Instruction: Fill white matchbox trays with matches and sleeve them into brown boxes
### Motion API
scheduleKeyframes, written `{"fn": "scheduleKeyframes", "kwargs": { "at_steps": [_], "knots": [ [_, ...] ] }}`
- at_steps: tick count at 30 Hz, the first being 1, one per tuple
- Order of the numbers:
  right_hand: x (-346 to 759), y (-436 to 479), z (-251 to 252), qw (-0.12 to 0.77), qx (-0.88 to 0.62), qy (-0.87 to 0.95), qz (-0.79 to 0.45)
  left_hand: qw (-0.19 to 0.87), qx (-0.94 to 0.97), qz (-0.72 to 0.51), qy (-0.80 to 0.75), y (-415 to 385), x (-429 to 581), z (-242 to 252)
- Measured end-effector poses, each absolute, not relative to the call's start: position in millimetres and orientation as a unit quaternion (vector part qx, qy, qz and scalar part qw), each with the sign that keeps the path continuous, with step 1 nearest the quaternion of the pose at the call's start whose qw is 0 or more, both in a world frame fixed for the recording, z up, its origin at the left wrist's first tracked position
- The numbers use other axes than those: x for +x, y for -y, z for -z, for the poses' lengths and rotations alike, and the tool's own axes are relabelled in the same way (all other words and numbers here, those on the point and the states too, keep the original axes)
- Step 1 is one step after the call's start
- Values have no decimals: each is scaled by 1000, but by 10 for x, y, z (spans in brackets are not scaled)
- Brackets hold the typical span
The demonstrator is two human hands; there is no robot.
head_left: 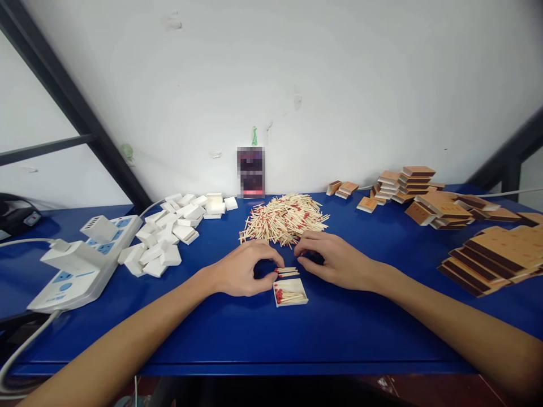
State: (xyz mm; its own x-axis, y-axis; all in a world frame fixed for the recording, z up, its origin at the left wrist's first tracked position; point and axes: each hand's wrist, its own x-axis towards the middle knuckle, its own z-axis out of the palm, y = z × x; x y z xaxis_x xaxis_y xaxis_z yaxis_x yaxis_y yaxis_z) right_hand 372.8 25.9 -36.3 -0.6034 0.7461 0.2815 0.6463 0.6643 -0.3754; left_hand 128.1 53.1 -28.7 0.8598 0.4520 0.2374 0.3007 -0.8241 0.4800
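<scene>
Together, left hand (245,272) and right hand (336,263) rest curled, fingers pinching matches (288,272) above the tray (292,301).

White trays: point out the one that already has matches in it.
The lone tray just below the left hand and right hand, with red-tipped matches inside. The other trays lie heaped at the left beside the power strip, showing no matches.

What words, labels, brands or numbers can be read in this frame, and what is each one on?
No text is legible anywhere.
Dark card against the wall: pixelated, unreadable.
Matchbox sleeves on the right: faint print on the tan faces, too small to read.
Power strip: blue socket panels, no legible lettering.
</scene>
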Motion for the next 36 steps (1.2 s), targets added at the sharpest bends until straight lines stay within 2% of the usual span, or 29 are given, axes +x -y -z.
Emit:
{"fn": "scheduleKeyframes", "kwargs": {
  "at_steps": [5, 12, 21, 28, 31, 36],
  "knots": [
    [3761, -282, 368, 235, -405, 879, -87, 189, 951, -183, -160, -481, 1295, 261],
    [3751, -193, 264, 271, -372, 875, -148, 114, 971, -178, -110, -388, 1343, 297],
    [3676, -65, 239, 156, -302, 916, -213, 84, 975, -178, -101, -410, 1346, 349],
    [3625, -60, 293, 160, -299, 918, -208, 75, 976, -181, -95, -397, 1353, 344],
    [3636, -102, 325, 191, -318, 910, -187, 79, 977, -178, -82, -381, 1350, 339],
    [3766, -257, 367, 214, -440, 869, -69, 99, 973, -192, -76, -369, 1339, 330]
  ]
}}
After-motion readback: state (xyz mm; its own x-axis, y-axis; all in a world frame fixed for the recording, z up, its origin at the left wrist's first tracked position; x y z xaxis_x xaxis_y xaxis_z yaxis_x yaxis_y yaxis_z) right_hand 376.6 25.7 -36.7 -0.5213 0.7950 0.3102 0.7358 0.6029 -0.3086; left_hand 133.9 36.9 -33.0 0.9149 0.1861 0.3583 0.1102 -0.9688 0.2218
